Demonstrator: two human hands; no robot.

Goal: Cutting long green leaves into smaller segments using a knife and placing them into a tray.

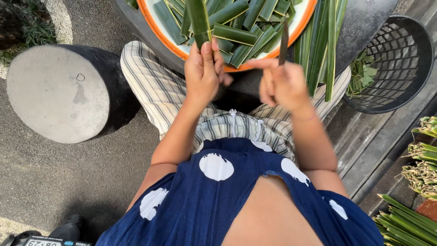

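Head view: left hand [203, 73] is clamped around a long green leaf strip [199, 20], held upright just over the orange-rimmed tray [160, 35] of cut leaf pieces. Right hand [283, 84], blurred, is closed around a thin dark blade [283, 44] pointing up beside the strip; a black mesh basket [400, 64] stands at the right

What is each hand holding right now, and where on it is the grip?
The left hand grips a long green leaf strip at its lower end. The right hand holds a thin dark blade by its lower end; motion blur hides the exact grip.
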